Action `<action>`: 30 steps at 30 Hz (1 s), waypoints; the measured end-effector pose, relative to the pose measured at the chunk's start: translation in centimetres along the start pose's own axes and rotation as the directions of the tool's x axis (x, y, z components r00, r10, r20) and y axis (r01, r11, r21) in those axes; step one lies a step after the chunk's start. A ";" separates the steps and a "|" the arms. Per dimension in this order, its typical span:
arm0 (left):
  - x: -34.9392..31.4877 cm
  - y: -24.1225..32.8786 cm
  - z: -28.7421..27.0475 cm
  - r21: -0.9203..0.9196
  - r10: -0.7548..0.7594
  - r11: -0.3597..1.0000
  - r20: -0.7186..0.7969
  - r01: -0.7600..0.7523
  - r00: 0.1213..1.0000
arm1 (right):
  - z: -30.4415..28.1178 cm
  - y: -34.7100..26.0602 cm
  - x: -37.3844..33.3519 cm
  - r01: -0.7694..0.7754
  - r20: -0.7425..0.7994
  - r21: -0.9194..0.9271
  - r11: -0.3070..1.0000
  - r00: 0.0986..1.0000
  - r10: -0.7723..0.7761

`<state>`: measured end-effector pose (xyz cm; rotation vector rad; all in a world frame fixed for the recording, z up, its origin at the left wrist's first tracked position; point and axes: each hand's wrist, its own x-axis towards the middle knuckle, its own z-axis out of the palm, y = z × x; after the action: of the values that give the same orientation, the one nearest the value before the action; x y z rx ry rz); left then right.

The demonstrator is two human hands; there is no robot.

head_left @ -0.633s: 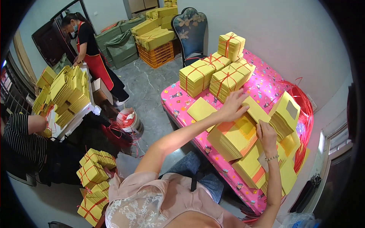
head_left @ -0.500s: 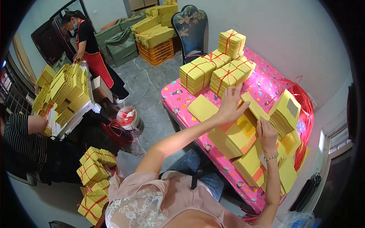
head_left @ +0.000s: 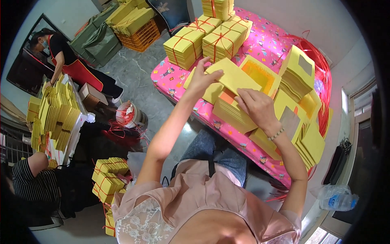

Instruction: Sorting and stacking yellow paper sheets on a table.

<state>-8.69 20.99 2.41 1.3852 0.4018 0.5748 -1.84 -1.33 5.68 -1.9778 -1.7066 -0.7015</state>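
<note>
The yellow packet (head_left: pixel 234 76) has come leftward since the earlier frames: it then lay to the right of the nearest tied bundle (head_left: pixel 221 41), and now it sits just on the near side of that bundle, slanting above the far edge of the near stack (head_left: pixel 228 112). An orange-yellow printed panel (head_left: pixel 267 78) now shows at the packet's far right, where one showed on its near side before. The right hand (head_left: pixel 260 107) laps its fingers over the packet's near right edge with the thumb below, a narrow pinch that holds it. The left hand (head_left: pixel 200 79) is spread wide at the packet's left end, thumb reaching over the top; whether it pinches or only steadies the packet, I cannot tell from this angle. The whole view has swung too, so the blue chair (head_left: pixel 170 14) is cut off at the upper edge and the clear plastic bottle (head_left: pixel 343 200) shows more fully on the near right. Far left, the person in a red apron (head_left: pixel 83 75) bends over yellow piles (head_left: pixel 63 101) as before. As for markings, the bottle wears a blue label, its lettering too small to make out; a grey patch (head_left: pixel 305 66) sits on the right-hand stack (head_left: pixel 296 78), and little coloured figures are printed across the pink table cover (head_left: pixel 260 45).
</note>
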 end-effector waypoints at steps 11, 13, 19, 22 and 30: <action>1.0 -5.9 -9.7 -0.344 -0.209 0.926 -0.129 0.154 0.969 | -0.9 1.6 -2.2 -0.304 0.112 0.214 0.928 0.952 0.285; 1.2 -8.0 -9.7 -0.328 -0.220 0.931 -0.155 0.160 0.963 | -0.5 1.8 -2.9 -0.281 0.078 0.180 0.943 0.960 0.271; 1.1 -12.3 -9.3 -0.077 -0.135 0.990 -0.214 0.121 0.967 | -0.1 1.7 -3.0 -0.291 0.062 0.170 0.942 0.957 0.284; 1.3 -13.5 -9.7 -0.013 -0.096 0.995 -0.229 0.096 0.969 | 0.0 1.6 -3.1 -0.293 0.054 0.177 0.940 0.956 0.288; 1.7 -13.1 -10.2 0.082 -0.099 0.989 -0.229 0.120 0.968 | 0.0 1.6 -3.3 -0.329 0.061 0.189 0.925 0.944 0.323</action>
<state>-11.40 29.06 -11.92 1.3834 0.6917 0.6297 -0.68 -4.11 3.58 -2.0671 -1.3535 -0.3722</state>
